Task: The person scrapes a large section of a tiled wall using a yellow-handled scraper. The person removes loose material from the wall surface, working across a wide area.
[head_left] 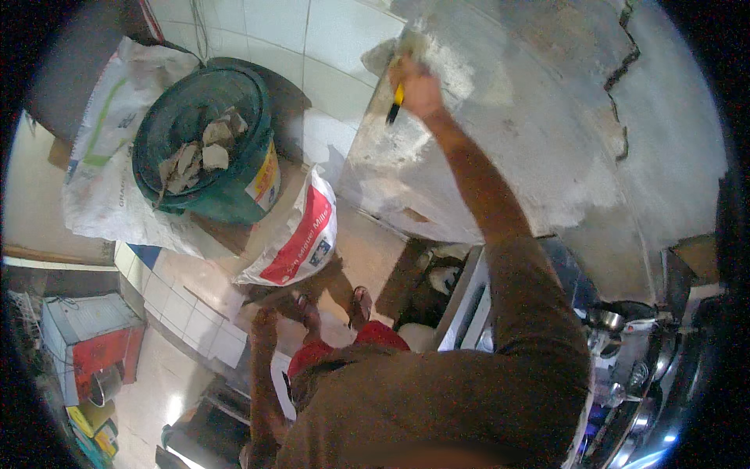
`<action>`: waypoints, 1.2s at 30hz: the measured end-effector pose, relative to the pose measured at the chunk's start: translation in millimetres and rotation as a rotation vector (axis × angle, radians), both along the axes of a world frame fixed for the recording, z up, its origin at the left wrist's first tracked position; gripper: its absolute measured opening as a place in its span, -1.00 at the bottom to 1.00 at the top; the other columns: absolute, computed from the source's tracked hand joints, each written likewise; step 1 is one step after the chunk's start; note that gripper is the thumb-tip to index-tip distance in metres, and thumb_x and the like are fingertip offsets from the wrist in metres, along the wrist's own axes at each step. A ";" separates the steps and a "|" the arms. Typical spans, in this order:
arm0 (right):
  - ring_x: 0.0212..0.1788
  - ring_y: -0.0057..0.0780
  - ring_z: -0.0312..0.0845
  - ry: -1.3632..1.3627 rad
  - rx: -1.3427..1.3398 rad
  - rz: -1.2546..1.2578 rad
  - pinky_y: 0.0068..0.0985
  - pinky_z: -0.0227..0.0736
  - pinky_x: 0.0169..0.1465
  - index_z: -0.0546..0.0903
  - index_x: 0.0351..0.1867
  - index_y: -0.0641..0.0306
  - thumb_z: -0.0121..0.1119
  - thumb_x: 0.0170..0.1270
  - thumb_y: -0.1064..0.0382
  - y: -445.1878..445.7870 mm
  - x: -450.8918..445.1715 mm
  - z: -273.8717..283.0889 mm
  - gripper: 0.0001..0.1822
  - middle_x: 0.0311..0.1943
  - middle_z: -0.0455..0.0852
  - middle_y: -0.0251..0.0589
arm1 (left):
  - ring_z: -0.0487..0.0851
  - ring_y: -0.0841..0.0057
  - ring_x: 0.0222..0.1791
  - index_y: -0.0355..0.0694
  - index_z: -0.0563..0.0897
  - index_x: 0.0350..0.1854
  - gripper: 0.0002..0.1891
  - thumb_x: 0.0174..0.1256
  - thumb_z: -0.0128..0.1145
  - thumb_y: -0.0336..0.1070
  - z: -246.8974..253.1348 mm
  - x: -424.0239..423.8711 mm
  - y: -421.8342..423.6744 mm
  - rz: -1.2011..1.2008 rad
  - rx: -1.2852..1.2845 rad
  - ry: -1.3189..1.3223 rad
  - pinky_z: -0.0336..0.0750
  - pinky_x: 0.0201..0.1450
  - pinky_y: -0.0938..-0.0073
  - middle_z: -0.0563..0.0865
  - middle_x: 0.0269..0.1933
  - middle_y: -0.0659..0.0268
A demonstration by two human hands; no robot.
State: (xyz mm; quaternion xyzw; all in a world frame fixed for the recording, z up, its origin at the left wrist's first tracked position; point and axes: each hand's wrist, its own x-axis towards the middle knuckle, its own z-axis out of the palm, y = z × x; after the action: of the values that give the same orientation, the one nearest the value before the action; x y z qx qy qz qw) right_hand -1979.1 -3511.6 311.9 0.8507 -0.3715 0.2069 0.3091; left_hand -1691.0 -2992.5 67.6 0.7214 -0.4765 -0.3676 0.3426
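My right hand [417,88] is raised against a grey cement surface [527,135] and grips a yellow-and-black tool handle [395,105]. The handle's black end points down; motion blur and my fingers hide the tool's head, so its kind is unclear. Pale, rough patches mark the cement around the hand. My left arm hangs low, and my left hand [263,298] is dark at the lower edge of a white woven sack [302,234] with a red band. Whether its fingers hold the sack cannot be made out.
Broken chunks [215,156] lie on the lid of a green plastic bin [220,202]. Another white sack [96,193] is behind it. White tiles [337,29] adjoin the cement, where a jagged crack [622,73] runs. Pots [603,321] stand at right, a red-and-grey cabinet [102,352] at left.
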 end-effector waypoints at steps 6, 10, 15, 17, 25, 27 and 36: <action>-0.19 -0.16 0.56 -0.009 0.524 0.207 -0.29 0.51 -0.17 0.55 -0.34 0.16 0.14 0.05 0.29 12.9 -22.9 -69.2 -0.88 -0.23 0.57 -0.18 | 0.62 0.37 -0.24 -0.33 0.54 -0.04 -0.70 0.29 0.01 -0.24 -34.8 -6.0 61.1 0.131 0.072 0.225 0.49 -0.16 0.39 0.66 -0.19 0.14; -0.31 -0.34 0.60 -0.043 0.172 0.037 -0.43 0.49 -0.22 0.54 -0.41 0.17 0.13 0.07 0.30 22.3 -25.2 11.6 -0.94 -0.39 0.63 -0.24 | 0.62 0.36 -0.27 -0.35 0.55 -0.07 -0.71 0.30 0.00 -0.24 -16.3 -11.1 86.1 0.100 0.087 0.103 0.50 -0.16 0.39 0.66 -0.21 0.11; -0.30 -0.35 0.59 -0.478 0.284 0.144 -0.44 0.48 -0.23 0.56 -0.29 0.13 0.07 0.18 0.25 -8.8 -34.5 44.0 -0.90 -0.34 0.62 -0.27 | 0.63 0.30 -0.26 -0.37 0.57 -0.13 -0.74 0.30 -0.02 -0.28 -6.3 -17.7 80.1 0.007 0.078 -0.060 0.51 -0.15 0.36 0.67 -0.24 0.09; -0.10 -0.29 0.58 -0.301 0.185 0.124 -0.41 0.51 -0.13 0.59 -0.16 0.09 0.06 0.20 0.27 -7.1 -48.1 -2.0 -0.81 -0.11 0.61 -0.26 | 0.63 0.28 -0.22 -0.37 0.58 -0.15 -0.75 0.30 -0.02 -0.28 -6.8 -22.0 61.8 -0.047 0.059 -0.072 0.50 -0.16 0.34 0.67 -0.24 0.08; -0.15 -0.17 0.59 0.103 0.222 0.123 -0.24 0.51 -0.20 0.59 -0.24 0.14 0.09 0.18 0.14 53.4 -15.7 112.0 -0.80 -0.02 0.56 -0.23 | 0.61 0.27 -0.10 -0.33 0.57 -0.09 -0.74 0.24 0.02 -0.31 -36.9 -13.9 32.2 -0.017 0.139 0.033 0.46 -0.06 0.34 0.66 -0.14 0.05; -0.16 -0.15 0.59 0.085 0.271 0.048 -0.26 0.51 -0.18 0.59 -0.22 0.12 0.07 0.22 0.12 25.2 -19.6 130.3 -0.79 0.01 0.55 -0.23 | 0.61 0.30 -0.12 -0.32 0.56 -0.07 -0.72 0.22 0.02 -0.30 -33.3 -17.9 5.5 -0.066 0.133 0.017 0.46 -0.06 0.36 0.66 -0.15 0.08; -0.26 -0.09 0.60 -0.326 0.228 -0.225 -0.36 0.53 -0.23 0.59 -0.20 0.19 0.22 0.10 0.30 134.2 -214.4 82.3 -0.79 -0.20 0.64 -0.09 | 0.60 0.39 -0.12 -0.31 0.57 -0.07 -0.69 0.18 0.07 -0.28 -5.3 -30.8 -38.9 -0.123 0.042 0.124 0.46 -0.09 0.40 0.66 -0.14 0.16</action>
State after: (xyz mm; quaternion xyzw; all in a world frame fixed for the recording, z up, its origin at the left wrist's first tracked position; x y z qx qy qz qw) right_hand -2193.6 -3377.4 394.2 0.7886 -0.5301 0.2626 0.1679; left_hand -1721.8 -3031.4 62.3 0.6736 -0.4900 -0.4417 0.3332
